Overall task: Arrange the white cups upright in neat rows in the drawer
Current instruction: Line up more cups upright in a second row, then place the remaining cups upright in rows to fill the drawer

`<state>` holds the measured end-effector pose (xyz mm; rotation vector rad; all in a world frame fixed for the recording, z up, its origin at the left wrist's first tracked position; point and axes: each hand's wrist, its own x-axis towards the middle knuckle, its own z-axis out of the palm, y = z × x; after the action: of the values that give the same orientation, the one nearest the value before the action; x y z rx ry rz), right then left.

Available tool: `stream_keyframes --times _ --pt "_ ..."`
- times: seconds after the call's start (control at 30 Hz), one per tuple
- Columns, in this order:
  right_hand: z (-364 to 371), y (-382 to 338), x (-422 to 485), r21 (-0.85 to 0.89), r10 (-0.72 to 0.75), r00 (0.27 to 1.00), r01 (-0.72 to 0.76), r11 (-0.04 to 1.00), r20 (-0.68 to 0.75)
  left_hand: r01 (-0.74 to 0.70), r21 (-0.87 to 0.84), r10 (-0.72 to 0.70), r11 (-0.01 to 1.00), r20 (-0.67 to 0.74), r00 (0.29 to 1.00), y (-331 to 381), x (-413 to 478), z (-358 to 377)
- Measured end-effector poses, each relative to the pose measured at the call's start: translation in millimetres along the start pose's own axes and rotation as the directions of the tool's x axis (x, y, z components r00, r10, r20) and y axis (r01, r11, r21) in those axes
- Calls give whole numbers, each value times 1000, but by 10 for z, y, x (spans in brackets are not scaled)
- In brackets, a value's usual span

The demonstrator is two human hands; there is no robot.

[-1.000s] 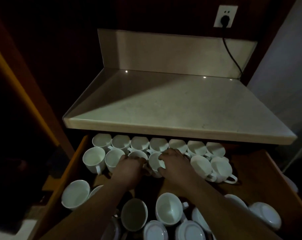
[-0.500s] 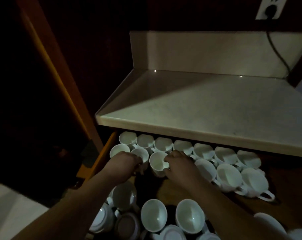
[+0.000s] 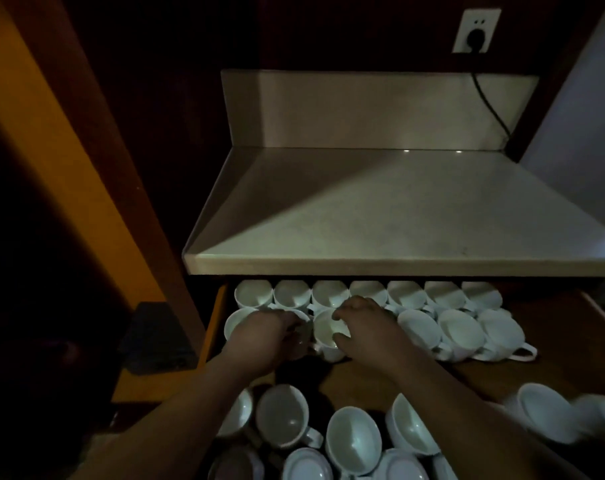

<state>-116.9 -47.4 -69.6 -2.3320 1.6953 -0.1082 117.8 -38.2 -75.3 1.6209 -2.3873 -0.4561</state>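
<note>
Several white cups stand upright in a back row (image 3: 330,292) under the counter edge, inside an open wooden drawer (image 3: 567,344). A second row in front of it holds more upright cups (image 3: 462,332). My left hand (image 3: 264,337) is closed over a cup in the second row near the drawer's left side; that cup is mostly hidden. My right hand (image 3: 366,329) grips the rim of the neighbouring white cup (image 3: 325,336). Loose cups (image 3: 282,415) lie jumbled at the drawer's near end.
A pale stone counter (image 3: 380,216) overhangs the back of the drawer. A wall socket with a black cable (image 3: 476,31) sits above it. A wooden panel (image 3: 51,140) rises on the left. Bare drawer floor shows right of the rows.
The view has shifted, so the drawer now sits more central. Both hands stay on the same two second-row cups, with my right fingers now curled further over the rim.
</note>
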Motion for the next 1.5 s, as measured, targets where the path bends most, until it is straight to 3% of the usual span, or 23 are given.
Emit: stream_keyframes --times 0.1,0.2,0.33,0.47,0.73,0.9,0.97,1.07,1.17,1.33,1.5 --pt "9 -210 75 -6 -31 999 31 1000 -9 -35 163 44 986 -53 998 -333 -159 -280" --pt "87 -437 158 35 -29 1000 30 999 -9 -123 265 93 956 124 988 -507 -329 -452" --pt "176 -616 196 51 -4 1000 5 999 -16 -127 402 47 907 203 978 -533 -385 -397" --pt "191 -638 170 48 23 1000 -23 999 -10 -118 506 45 854 156 987 -519 -362 -254" --pt "157 -650 100 21 57 998 -57 998 -7 -87 483 43 872 102 994 -476 -312 -133" --pt "93 -875 -124 76 19 1000 -18 997 -14 -30 291 29 956 7 1000 -446 -441 -233" --pt "100 -1004 -313 120 -70 994 60 991 80 -46 194 44 980 15 999 -405 -609 -287" --pt "220 -1100 -550 92 -192 949 174 980 252 -59 78 47 995 145 988 -343 -948 -328" --pt "303 -1091 -618 71 -219 939 208 976 264 -92 227 19 970 305 952 -303 -1134 -192" --pt "235 -1180 -662 169 -202 954 167 971 222 -46 382 -65 923 274 960 -165 -1119 -64" --pt "139 -1185 -693 154 -111 965 75 985 236 -17 371 -83 928 251 965 -99 -1087 -100"
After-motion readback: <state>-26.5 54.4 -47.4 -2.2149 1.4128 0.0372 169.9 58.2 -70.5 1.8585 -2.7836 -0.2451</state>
